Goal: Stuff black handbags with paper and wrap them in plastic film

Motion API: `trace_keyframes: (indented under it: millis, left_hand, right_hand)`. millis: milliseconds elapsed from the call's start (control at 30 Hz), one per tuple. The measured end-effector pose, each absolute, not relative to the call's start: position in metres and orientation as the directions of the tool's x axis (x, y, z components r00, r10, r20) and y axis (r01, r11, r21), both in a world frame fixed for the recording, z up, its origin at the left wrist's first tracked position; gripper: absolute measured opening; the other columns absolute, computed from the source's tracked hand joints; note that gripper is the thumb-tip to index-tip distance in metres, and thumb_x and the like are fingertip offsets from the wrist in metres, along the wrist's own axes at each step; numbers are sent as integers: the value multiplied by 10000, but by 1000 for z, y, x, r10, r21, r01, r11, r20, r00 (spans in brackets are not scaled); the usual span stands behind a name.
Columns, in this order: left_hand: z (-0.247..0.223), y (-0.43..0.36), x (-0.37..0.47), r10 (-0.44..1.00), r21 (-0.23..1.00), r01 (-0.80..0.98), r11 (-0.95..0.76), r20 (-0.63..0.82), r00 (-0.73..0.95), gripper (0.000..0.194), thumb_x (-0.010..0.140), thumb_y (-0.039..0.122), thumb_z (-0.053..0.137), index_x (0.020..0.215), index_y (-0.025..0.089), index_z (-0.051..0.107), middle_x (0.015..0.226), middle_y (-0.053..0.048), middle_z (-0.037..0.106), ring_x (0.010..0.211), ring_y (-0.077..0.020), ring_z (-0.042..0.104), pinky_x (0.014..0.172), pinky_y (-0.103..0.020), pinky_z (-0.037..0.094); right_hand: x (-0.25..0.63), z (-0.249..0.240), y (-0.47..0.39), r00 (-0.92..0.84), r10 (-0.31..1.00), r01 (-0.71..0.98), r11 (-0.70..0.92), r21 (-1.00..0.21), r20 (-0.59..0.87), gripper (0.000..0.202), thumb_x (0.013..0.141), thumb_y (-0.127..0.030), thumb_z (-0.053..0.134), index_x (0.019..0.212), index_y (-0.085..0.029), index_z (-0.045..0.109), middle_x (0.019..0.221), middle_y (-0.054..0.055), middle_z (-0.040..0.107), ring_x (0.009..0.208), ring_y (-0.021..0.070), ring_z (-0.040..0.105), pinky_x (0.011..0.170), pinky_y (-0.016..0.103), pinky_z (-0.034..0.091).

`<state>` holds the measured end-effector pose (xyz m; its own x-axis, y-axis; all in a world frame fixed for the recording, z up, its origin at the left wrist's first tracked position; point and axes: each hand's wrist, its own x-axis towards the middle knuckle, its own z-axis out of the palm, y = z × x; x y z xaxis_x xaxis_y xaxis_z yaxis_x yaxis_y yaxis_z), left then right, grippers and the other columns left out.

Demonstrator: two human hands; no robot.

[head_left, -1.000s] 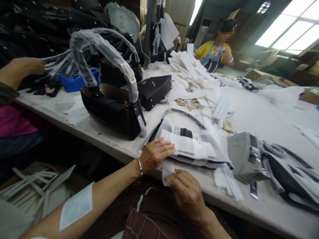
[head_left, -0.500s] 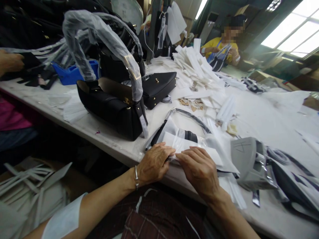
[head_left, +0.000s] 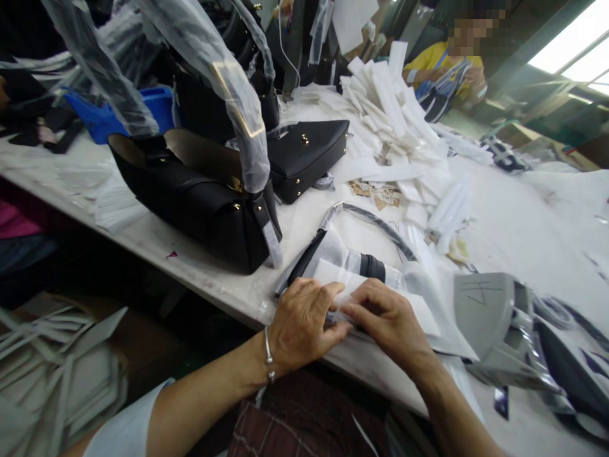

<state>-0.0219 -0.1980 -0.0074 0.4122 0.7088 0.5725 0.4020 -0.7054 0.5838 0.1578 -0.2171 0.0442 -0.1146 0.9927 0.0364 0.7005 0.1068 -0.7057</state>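
Observation:
A bag wrapped in white sheet (head_left: pixel 328 249) lies at the table's front edge, its wrapped handle (head_left: pixel 375 222) curving away behind it. My left hand (head_left: pixel 307 320) rests on the near left side of the wrapping, thumb and fingers bent around its edge. Beside it my right hand (head_left: pixel 387 317) pinches clear film at the same near edge, thumb against fingertips. The fingertips of both hands almost meet. What lies under my left fingers is partly hidden. A black bag (head_left: pixel 200 203) with a plastic-wrapped strap stands to the left.
Another black bag (head_left: pixel 309 155) lies behind, near a heap of white strips (head_left: pixel 385 114). A grey tape dispenser (head_left: pixel 495 317) stands at right, a blue one (head_left: pixel 114 117) at back left. Below left are cut pieces (head_left: pixel 61 374). A person in yellow (head_left: pixel 431 60) sits across.
The view has shifted closer to the table. My right fingers have bent into a pinch, and my left thumb has spread lower along the wrapping's edge.

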Motion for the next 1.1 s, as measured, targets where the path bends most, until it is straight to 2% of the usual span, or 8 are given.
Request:
trace_keyframes:
  millis: [100, 233, 433, 700, 900, 1000, 1100]
  left_hand:
    - [-7, -198, -22, 687, 564, 392, -727, 589, 426, 457, 850, 299, 670, 1233, 136, 482, 836, -18, 665, 823, -211, 636, 859, -398, 466]
    - [-8, -198, -21, 654, 514, 405, -756, 617, 437, 356, 883, 241, 629, 1200, 132, 510, 850, -29, 674, 824, -201, 635, 863, -391, 464]
    - [-9, -197, -18, 618, 454, 428, -781, 659, 429, 307, 881, 75, 552, 1176, 148, 510, 902, -34, 695, 820, -186, 632, 877, -379, 469]
    - [0, -200, -13, 722, 493, 547, -677, 590, 362, 292, 869, 57, 478, 1137, 169, 497, 818, -19, 655, 756, -191, 634, 777, -362, 492]
    - [0, -194, -14, 725, 477, 567, -671, 582, 368, 218, 871, 54, 467, 1039, 185, 514, 781, -3, 645, 718, -180, 624, 718, -341, 489]
    - [1, -197, -24, 632, 418, 488, -766, 628, 455, 156, 924, 103, 472, 1050, 172, 532, 862, -30, 670, 801, -177, 639, 775, -338, 502]
    - [1, -208, -35, 486, 294, 404, -867, 681, 547, 190, 939, 131, 500, 1118, 162, 556, 1008, -61, 685, 1001, -192, 632, 959, -381, 472]
  right_hand:
    - [161, 42, -223, -115, 988, 654, 156, -740, 107, 210, 880, -304, 669, 692, -213, 640, 695, -11, 605, 670, 146, 571, 633, 276, 425]
    - [160, 40, -226, -119, 982, 657, 191, -730, 150, 225, 902, -296, 642, 693, -213, 630, 690, -10, 587, 666, 144, 559, 635, 279, 416]
    - [152, 34, -223, -98, 972, 745, 215, -632, 215, 242, 919, -283, 610, 688, -211, 624, 693, 0, 587, 690, 151, 559, 670, 287, 412]
    - [149, 31, -221, -64, 980, 786, 167, -595, 189, 165, 872, -282, 653, 720, -225, 686, 724, 12, 619, 740, 176, 587, 695, 297, 440]
    - [148, 34, -219, -61, 985, 806, 145, -574, 163, 151, 841, -225, 639, 695, -221, 676, 713, 7, 615, 732, 171, 588, 692, 295, 449]
    - [148, 33, -217, -63, 986, 806, 141, -575, 153, 125, 831, -222, 651, 708, -214, 672, 734, 9, 628, 744, 171, 588, 699, 295, 447]
    - [148, 33, -216, -53, 991, 801, 117, -587, 125, 113, 822, -223, 666, 710, -207, 664, 738, 7, 628, 739, 168, 582, 693, 292, 440]
